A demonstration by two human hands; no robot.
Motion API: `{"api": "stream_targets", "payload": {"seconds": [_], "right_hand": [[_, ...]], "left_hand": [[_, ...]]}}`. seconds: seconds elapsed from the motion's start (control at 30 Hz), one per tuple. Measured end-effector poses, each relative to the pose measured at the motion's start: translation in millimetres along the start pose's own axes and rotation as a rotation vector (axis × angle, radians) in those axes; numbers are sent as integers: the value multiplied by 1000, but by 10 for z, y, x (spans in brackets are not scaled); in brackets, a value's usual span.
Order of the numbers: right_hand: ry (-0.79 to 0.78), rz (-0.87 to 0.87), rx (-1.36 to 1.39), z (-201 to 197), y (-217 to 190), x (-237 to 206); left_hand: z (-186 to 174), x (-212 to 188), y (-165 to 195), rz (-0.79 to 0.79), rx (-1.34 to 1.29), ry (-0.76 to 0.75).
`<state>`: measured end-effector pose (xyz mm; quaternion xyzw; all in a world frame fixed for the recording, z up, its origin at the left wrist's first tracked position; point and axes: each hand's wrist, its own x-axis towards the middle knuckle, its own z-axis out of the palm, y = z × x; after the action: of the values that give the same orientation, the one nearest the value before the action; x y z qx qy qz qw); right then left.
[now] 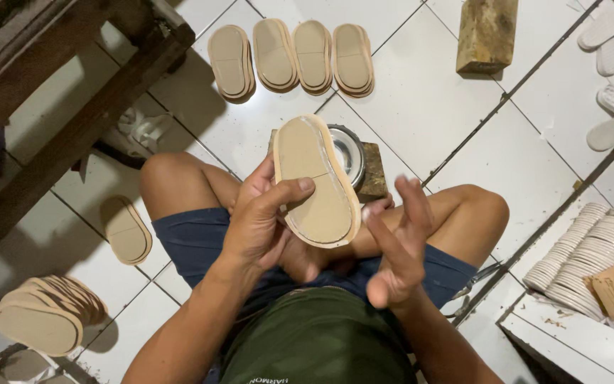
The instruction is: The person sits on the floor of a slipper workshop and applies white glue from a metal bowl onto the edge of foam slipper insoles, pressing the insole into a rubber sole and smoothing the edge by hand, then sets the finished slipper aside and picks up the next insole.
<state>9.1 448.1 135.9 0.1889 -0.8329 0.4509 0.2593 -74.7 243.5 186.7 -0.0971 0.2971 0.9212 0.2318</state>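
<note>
Above my lap, I am holding a tan sole [315, 183] upright in my left hand [261, 224], thumb closing over its face and fingers curling behind. Just right of it my right hand [396, 245] is hovering open, fingers spread, gripping nothing, its fingertips near the sole's edge. Beyond the sole, a metal tin [349, 151] is sitting on a wooden block [374, 178], with four sole stacks [291, 57] lying farther off.

Four tan soles [291, 58] lie by a wooden block [487, 33].
</note>
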Motion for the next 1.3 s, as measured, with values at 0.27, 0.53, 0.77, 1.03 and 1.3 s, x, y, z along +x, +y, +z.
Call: {"api": "stream_targets", "payload": {"seconds": [0.27,0.53,0.77,1.03,1.3], "right_hand": [[-40,-149,-18,122,-79,-58],[37,431,719,209,66,-66],[-28,879,795,392,7,212],[211,459,577,589,556,1185],[-136,420,71,1218,1402,1202]], "left_hand": [[-108,32,-11,57,-43,66],[-244,-45,-218,-9,87,76],[-582,51,-442,185,430,195],[-1190,-29,-242,219,279,266],[-1867,-158,72,452,480,554]]}}
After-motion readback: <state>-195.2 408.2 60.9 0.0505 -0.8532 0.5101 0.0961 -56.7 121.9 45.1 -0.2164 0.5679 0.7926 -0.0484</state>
